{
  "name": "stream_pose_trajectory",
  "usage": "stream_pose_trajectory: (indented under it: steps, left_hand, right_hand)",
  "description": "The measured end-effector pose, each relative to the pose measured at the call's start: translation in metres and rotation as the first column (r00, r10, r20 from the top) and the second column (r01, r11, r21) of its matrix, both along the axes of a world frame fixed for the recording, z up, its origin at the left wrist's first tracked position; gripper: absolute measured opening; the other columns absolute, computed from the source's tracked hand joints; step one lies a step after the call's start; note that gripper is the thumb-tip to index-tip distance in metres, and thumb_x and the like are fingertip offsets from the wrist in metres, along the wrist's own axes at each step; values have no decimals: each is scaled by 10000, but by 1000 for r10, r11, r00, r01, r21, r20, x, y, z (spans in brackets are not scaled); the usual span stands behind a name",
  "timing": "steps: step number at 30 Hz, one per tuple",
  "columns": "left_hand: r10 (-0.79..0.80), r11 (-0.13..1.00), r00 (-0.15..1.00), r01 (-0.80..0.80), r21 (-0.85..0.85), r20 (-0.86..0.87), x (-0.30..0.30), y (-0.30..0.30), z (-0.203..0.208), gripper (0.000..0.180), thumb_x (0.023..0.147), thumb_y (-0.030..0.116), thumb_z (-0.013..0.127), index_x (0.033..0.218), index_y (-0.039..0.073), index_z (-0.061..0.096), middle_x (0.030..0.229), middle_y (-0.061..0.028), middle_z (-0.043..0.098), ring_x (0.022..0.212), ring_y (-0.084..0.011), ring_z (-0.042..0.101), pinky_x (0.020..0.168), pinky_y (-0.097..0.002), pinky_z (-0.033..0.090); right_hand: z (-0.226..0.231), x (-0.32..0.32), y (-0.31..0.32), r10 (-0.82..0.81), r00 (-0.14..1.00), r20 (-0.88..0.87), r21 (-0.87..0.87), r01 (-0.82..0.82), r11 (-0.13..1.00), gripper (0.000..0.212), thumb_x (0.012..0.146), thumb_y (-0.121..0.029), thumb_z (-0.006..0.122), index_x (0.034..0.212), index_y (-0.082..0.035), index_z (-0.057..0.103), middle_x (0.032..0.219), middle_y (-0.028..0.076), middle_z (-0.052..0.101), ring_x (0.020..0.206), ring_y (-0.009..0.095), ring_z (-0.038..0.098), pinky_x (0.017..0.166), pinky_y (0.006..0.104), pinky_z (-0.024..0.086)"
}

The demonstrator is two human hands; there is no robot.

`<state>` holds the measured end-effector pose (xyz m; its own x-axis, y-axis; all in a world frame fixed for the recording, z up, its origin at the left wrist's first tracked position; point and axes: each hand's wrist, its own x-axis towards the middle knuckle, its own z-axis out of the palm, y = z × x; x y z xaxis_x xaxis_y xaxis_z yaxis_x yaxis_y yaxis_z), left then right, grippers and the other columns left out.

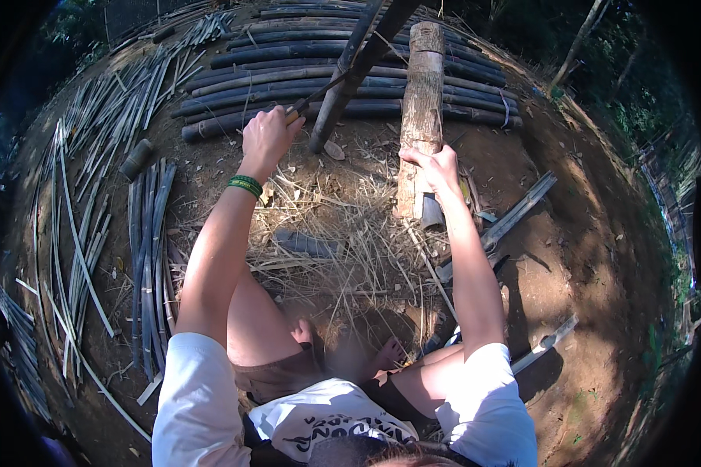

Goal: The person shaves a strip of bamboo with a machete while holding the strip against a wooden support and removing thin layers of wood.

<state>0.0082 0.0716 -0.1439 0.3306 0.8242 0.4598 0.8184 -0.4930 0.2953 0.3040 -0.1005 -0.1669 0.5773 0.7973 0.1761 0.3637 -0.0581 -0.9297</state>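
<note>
My left hand (269, 138), with a green band at its wrist, is closed around the wooden handle of a long knife (294, 115). The knife's dark blade slants up and right, close to a dark upright pole (331, 117). A pale, rough log (424, 86) stretches away from me on the right. Against its near part my right hand (438, 165) presses with curled fingers; what they hold, if anything, is hidden. A short dark bamboo piece (432, 212) shows beside the log's near end, below that hand.
Dark bamboo poles (257, 97) lie stacked at the back. Split strips (78, 226) cover the ground at left, beside darker slats (148, 265). Shavings (327, 226) surround a bamboo section (308, 243) before me. Split bamboo pieces (522, 206) lie at right. My bare feet (389, 352) are close by.
</note>
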Motion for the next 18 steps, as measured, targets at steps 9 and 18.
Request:
stream_pose_trajectory:
  steps: [9,18]
  left_hand:
    - [-160,792,916,342,-505,369,18,-41,31,444,917,366,701,811,-63,661,760,-175,689,690,-258,700,611,-409,527]
    - [-141,636,725,589,-500,674,26,-113,32,349,976,299,671,1018,-41,603,747,-51,606,620,-108,562,534,-311,451]
  right_hand:
    - [-76,-18,-125,-393,840,373,-286,507,813,1051,602,-365,909,1349,180,410,1240,324,632,1165,388,638,1013,418,501]
    - [-263,-29,-179,-262,819,510,-650,567,506,938,659,-610,810,1273,66,594,1238,304,647,1180,405,635,1024,434,500]
